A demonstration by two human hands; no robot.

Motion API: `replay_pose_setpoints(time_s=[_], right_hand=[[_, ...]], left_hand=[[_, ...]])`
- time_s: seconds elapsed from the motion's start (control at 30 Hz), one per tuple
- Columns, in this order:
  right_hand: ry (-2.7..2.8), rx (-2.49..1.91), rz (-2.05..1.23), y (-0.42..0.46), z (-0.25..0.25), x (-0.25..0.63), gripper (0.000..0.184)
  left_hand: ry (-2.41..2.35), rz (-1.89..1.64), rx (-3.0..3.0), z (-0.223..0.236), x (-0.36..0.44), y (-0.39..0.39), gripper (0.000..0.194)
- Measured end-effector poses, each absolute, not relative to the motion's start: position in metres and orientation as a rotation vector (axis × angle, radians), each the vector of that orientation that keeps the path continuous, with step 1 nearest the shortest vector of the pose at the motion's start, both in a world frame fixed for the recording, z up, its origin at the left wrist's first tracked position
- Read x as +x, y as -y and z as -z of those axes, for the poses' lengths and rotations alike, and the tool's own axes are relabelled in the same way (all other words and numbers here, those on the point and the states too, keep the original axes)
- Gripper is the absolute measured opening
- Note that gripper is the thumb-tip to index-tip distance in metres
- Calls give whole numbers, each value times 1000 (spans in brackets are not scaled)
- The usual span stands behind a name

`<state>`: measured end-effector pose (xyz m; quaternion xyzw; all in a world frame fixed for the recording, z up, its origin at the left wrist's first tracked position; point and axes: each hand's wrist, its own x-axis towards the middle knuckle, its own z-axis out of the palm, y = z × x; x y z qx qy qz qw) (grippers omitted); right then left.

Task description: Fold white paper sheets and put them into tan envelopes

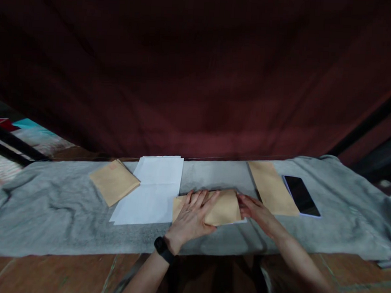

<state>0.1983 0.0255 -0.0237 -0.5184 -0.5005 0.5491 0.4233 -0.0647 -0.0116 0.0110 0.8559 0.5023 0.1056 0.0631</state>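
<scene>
A brown paper envelope [225,207] lies in front of me on the grey cloth, its right part bulging slightly upward. White paper [240,221] shows at its lower right edge. My left hand [194,215], with a black band on the wrist, rests flat on the envelope's left half, fingers spread. At the right end, my right hand [251,208] has its fingers closed around the envelope's edge; the fingertips are partly hidden. Just left of the envelope are white paper sheets [153,192], slightly fanned, with a crease across them.
Another brown envelope [274,189] lies to the right, beside a dark-screened phone [301,196]. Folded brown paper [114,182] overlaps the white sheets at left. Grey cloth [62,213] covers the bench-like surface. A dark red curtain [200,76] hangs behind; floor tiles [42,276] show below.
</scene>
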Motion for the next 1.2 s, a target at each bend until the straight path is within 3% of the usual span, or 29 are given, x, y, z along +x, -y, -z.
replay_pose_setpoints(time_s=[0.13, 0.4, 0.8, 1.2], right_hand=[[1552, -1508, -916, -36, 37, 206, 38], [1907, -1685, -335, -18, 55, 191, 23], [1487, -1534, -773, -29, 51, 183, 15], [1093, -1309, -886, -48, 24, 201, 52]], left_hand=[[-1581, -315, 2513, -14, -90, 5, 116], [-1749, -169, 2275, -24, -138, 2, 111], [-1733, -53, 2160, -13, -152, -2, 115], [-1701, -84, 2179, -8, -143, -4, 118]])
